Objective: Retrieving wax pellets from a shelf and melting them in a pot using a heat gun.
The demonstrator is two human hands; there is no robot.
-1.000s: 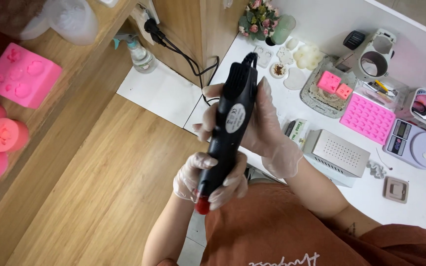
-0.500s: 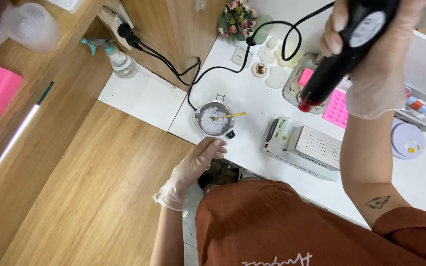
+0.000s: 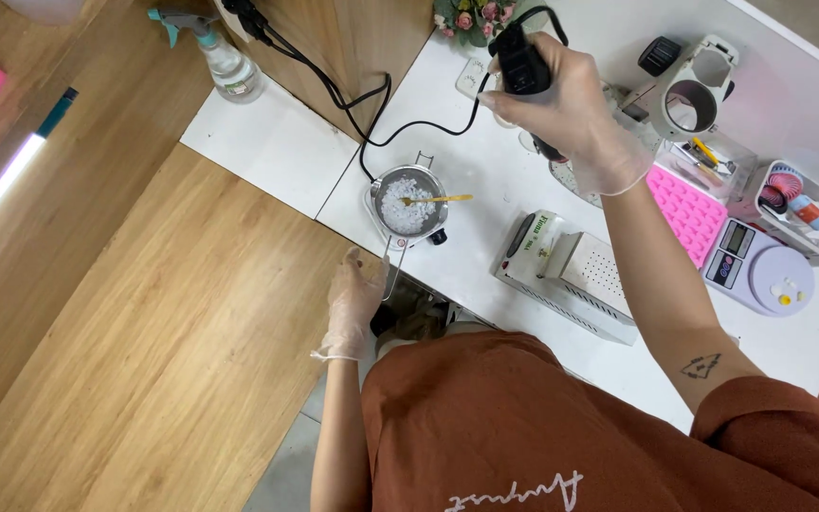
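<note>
My right hand, in a clear glove, grips a black heat gun and holds it low over the far part of the white table, nozzle hidden behind the hand. Its black cord runs to a wall plug at the top left. My left hand, also gloved, hangs with loose fingers below the table edge, just beside the wire handle of a small metal pot holding white flakes and a gold spoon.
A silver box-shaped appliance sits near the table's front edge. A pink silicone mould, a digital scale, a white tray of small items and a white machine lie at the right. A spray bottle stands at the left.
My right hand has lowered the heat gun from high up at the right down toward the far side of the table. My left hand has dropped from the pot's edge to below the table.
</note>
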